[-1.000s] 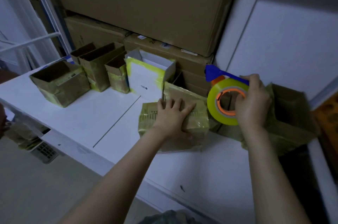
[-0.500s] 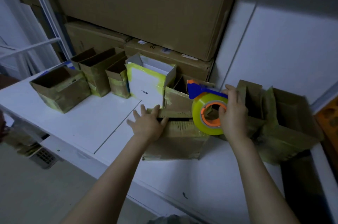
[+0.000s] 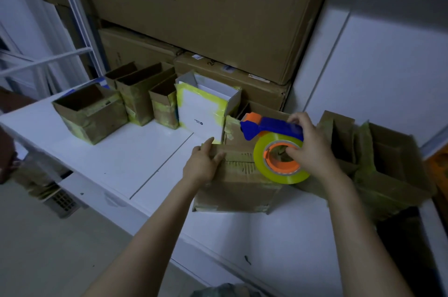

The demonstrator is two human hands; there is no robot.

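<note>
A small brown cardboard box (image 3: 236,191) with yellowish tape on it stands on the white table (image 3: 135,158) in front of me. My left hand (image 3: 203,163) grips the box's upper left edge, fingers over its top. My right hand (image 3: 311,148) grips a tape dispenser (image 3: 274,148) with a blue body, an orange core and a roll of yellowish tape. The dispenser sits over the right part of the box's top. Whether the tape touches the box is hidden by the roll.
Several open taped cardboard boxes (image 3: 91,114) line the table's back left, beside a white open box (image 3: 206,107). More crumpled open boxes (image 3: 388,163) crowd the right. Large cartons (image 3: 206,12) are stacked behind. The table's front edge drops to the floor.
The box was turned from lying flat under my left palm to standing, and my left hand shifted to its upper left edge. My right hand brought the dispenser left and down over the box.
</note>
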